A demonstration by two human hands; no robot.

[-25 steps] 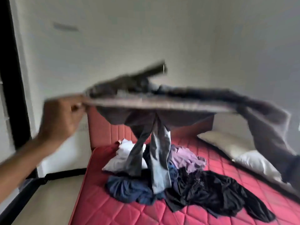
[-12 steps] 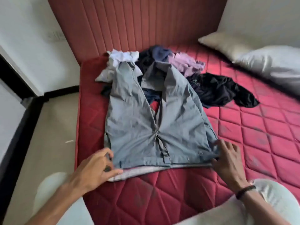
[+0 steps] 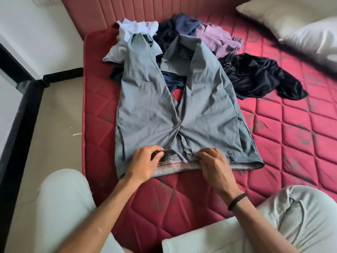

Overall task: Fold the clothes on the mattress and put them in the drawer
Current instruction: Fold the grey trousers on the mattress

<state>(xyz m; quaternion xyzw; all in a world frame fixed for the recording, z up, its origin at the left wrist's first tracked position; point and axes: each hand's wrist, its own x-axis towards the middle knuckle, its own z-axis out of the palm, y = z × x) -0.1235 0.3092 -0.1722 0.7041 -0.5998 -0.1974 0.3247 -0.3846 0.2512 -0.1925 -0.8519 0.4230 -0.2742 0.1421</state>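
Grey trousers lie spread flat on the red quilted mattress, waistband toward me, legs reaching up over a heap of clothes. My left hand pinches the waistband left of the fly. My right hand pinches the waistband just right of the fly. The heap holds a light blue shirt, a navy garment, a purple garment and a black garment. No drawer is in view.
Two pillows lie at the mattress's right side. The red padded headboard stands behind the heap. Bare floor and a black-framed door edge are on the left. My knees in pale trousers are at the mattress's near edge.
The trousers went from being shaken out in the air to lying flat on the mattress. Both hands moved from the waistband's outer corners inward to the fly area.
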